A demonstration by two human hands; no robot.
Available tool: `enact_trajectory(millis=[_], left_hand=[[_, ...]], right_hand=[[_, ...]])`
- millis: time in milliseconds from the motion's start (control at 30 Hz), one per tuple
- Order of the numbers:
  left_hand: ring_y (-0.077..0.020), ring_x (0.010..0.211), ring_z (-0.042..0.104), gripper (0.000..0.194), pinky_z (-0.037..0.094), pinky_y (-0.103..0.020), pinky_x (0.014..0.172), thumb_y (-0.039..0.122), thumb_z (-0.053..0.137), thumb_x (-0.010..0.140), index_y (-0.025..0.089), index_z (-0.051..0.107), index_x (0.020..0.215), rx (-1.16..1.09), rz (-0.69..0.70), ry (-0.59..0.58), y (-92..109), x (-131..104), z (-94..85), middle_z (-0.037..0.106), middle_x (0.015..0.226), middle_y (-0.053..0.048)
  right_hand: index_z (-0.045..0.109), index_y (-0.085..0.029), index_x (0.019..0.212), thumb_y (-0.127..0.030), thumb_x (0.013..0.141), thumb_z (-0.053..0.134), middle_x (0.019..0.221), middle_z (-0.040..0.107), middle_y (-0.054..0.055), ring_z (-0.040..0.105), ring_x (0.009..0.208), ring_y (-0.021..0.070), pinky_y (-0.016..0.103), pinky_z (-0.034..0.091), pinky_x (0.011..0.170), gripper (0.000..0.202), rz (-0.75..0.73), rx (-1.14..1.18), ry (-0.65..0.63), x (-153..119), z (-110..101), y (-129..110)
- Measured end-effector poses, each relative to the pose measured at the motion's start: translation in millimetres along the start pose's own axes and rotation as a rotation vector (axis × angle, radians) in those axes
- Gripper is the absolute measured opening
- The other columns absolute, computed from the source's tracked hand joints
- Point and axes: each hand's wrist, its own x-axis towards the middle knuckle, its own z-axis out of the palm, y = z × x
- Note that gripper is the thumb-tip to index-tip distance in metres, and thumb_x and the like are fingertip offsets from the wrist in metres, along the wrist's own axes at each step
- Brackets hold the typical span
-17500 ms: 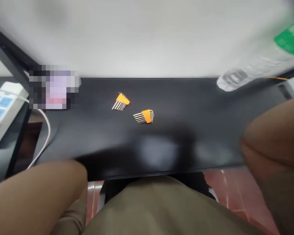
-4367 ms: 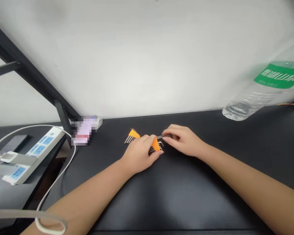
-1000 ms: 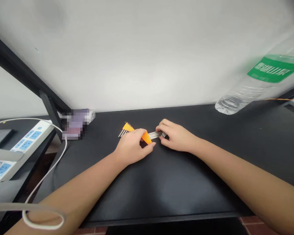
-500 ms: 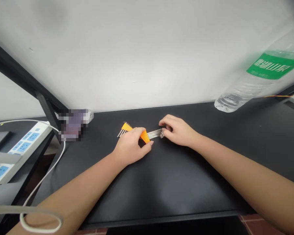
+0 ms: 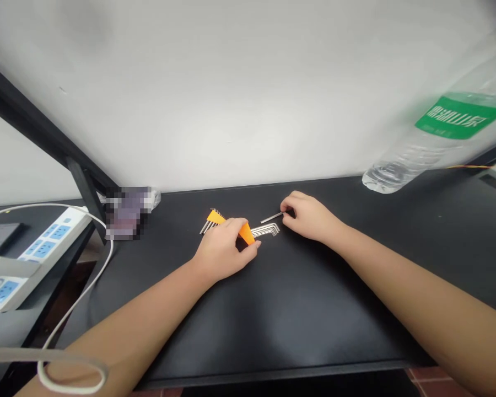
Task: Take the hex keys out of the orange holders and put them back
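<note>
My left hand point(image 5: 223, 248) is closed around an orange hex key holder point(image 5: 245, 233) just above the black tabletop. Several silver hex keys point(image 5: 265, 230) stick out of its right side, their bent ends pointing toward my right hand. More short key ends show at the holder's left end. In my right hand point(image 5: 306, 216), thumb and fingers pinch a single hex key point(image 5: 271, 218), whose straight shaft points left, apart from the holder. Its other end is hidden in my fingers.
A large clear bottle point(image 5: 454, 118) with a green label stands at the back right by the wall. To the left are a white power strip point(image 5: 41, 248), a white cable point(image 5: 101, 275), a dark phone-like slab point(image 5: 2, 237) and a blurred-out package point(image 5: 128, 215).
My right hand has drawn one hex key out of the holder and moved it slightly right and away. My left hand keeps its grip on the holder.
</note>
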Motion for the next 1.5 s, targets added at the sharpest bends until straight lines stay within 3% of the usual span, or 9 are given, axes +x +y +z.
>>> enact_trajectory(millis=[133,267,400,567,733,1000,1167,1400,1500], left_hand=[[-0.0184,0.079,0.065,0.038,0.049,-0.032,0.068,0.047,0.065,0.089,0.023,0.058,0.118,0.006,-0.017,-0.005,0,1,-0.1,0.069,0.097,-0.002],[-0.0187,0.08,0.065,0.038,0.049,-0.032,0.067,0.048,0.064,0.09,0.024,0.059,0.118,0.013,-0.037,-0.012,0,1,-0.6,0.069,0.097,-0.002],[-0.0192,0.083,0.065,0.041,0.049,-0.031,0.068,0.048,0.061,0.092,0.023,0.058,0.124,0.006,-0.051,-0.012,0,1,-1.5,0.068,0.098,-0.003],[-0.0193,0.083,0.064,0.045,0.048,-0.031,0.069,0.046,0.059,0.095,0.023,0.053,0.134,0.004,-0.057,-0.008,-1,2,-1.1,0.067,0.095,-0.003],[-0.0181,0.081,0.062,0.045,0.048,-0.031,0.07,0.045,0.058,0.096,0.024,0.051,0.135,-0.021,-0.055,-0.014,-2,2,-0.7,0.065,0.093,-0.002],[-0.0177,0.082,0.062,0.045,0.048,-0.031,0.07,0.044,0.059,0.096,0.023,0.051,0.135,-0.014,-0.005,-0.003,-2,2,-0.3,0.064,0.094,-0.002],[-0.0177,0.08,0.062,0.046,0.05,-0.032,0.069,0.046,0.059,0.096,0.021,0.052,0.134,-0.021,0.047,-0.009,-5,0,1.8,0.065,0.096,-0.003],[-0.0249,0.1,0.064,0.043,0.053,-0.043,0.092,0.045,0.059,0.096,0.019,0.054,0.13,-0.061,0.208,0.014,-4,0,-0.2,0.067,0.108,-0.009],[-0.0262,0.098,0.065,0.044,0.053,-0.046,0.091,0.045,0.061,0.095,0.019,0.054,0.131,-0.06,0.269,-0.017,-3,0,0.3,0.068,0.106,-0.009]], right_hand=[[0.06,-0.021,0.079,-0.022,0.075,0.063,0.089,0.064,0.005,0.058,0.072,0.0185,0.032,0.045,0.069,0.005,0.14,-0.074,-0.019,2,-5,11],[0.062,-0.022,0.087,-0.022,0.078,0.063,0.077,0.064,0.0,0.058,0.067,0.0166,0.03,0.045,0.065,0.009,0.167,0.161,-0.067,2,-8,12],[0.068,-0.022,0.108,-0.034,0.09,0.062,0.087,0.067,0.003,0.06,0.065,0.0152,0.031,0.051,0.064,0.023,0.114,0.535,-0.054,0,-9,2],[0.075,-0.025,0.104,-0.038,0.093,0.064,0.102,0.067,0.007,0.061,0.061,0.0138,0.032,0.055,0.059,0.021,-0.061,0.691,0.008,-6,-11,-15],[0.078,-0.027,0.105,-0.027,0.095,0.063,0.097,0.068,0.006,0.064,0.065,0.0145,0.033,0.057,0.06,0.018,-0.243,0.623,0.088,-9,-12,-23],[0.078,-0.028,0.11,-0.019,0.097,0.059,0.098,0.067,0.005,0.065,0.068,0.0133,0.03,0.055,0.06,0.024,-0.297,0.59,0.142,-12,-14,-26],[0.076,-0.028,0.115,-0.017,0.098,0.056,0.1,0.068,0.005,0.066,0.078,0.0153,0.031,0.054,0.067,0.029,-0.395,0.443,0.139,-13,-20,-25],[0.074,-0.027,0.118,-0.012,0.097,0.051,0.105,0.067,0.006,0.066,0.085,0.0161,0.031,0.055,0.072,0.034,-0.479,0.297,0.137,-17,-24,-32],[0.072,-0.026,0.119,-0.01,0.095,0.052,0.11,0.065,0.007,0.066,0.089,0.0177,0.032,0.055,0.074,0.035,-0.497,0.238,0.122,-18,-21,-40]])
